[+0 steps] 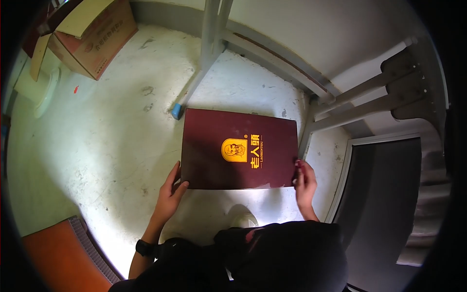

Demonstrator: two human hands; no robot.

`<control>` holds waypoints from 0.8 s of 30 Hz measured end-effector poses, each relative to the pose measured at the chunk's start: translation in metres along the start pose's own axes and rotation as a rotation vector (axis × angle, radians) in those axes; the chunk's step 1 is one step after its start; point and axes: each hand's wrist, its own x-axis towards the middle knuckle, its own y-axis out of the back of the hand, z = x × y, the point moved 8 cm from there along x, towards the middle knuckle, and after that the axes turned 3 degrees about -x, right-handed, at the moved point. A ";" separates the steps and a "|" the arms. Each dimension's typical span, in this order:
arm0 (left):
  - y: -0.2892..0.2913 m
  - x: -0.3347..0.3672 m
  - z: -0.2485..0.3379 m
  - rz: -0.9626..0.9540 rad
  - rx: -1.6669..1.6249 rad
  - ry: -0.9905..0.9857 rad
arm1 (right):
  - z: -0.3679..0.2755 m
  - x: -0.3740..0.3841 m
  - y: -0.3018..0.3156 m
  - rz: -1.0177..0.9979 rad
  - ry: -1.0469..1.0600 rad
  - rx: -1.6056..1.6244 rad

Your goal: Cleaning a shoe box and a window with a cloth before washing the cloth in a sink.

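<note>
A flat maroon box with a yellow emblem and yellow lettering lies between my hands, its printed face up. My left hand grips the box's near left corner, thumb on the top edge and fingers along the side. At the near right edge my right hand is closed on the box, its fingers partly hidden. Something small and red shows at the right fingertips, too small to name. Whether the box rests on the floor or is held above it, I cannot tell.
An open cardboard carton stands at the far left beside a pale round container. Metal legs, one with a blue foot, rise just beyond the box. A dark framed panel is on the right. An orange surface fills the near left.
</note>
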 end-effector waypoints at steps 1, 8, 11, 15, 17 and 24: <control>0.001 0.000 -0.006 -0.019 -0.035 0.038 | 0.022 -0.006 -0.006 -0.016 -0.359 0.327; -0.001 0.019 0.001 -0.066 -0.029 -0.052 | 0.061 -0.009 -0.004 0.115 -0.543 0.470; 0.005 0.007 0.014 -0.080 0.033 -0.045 | 0.030 0.020 0.021 0.129 -0.422 0.432; 0.005 0.006 0.049 -0.027 0.143 -0.080 | -0.007 0.069 0.026 -0.031 -0.395 0.357; 0.005 0.011 0.058 0.009 0.298 -0.113 | -0.018 0.086 0.020 -0.115 -0.388 0.273; 0.003 0.046 0.091 0.121 0.057 -0.242 | -0.078 0.093 0.016 0.328 -0.050 0.334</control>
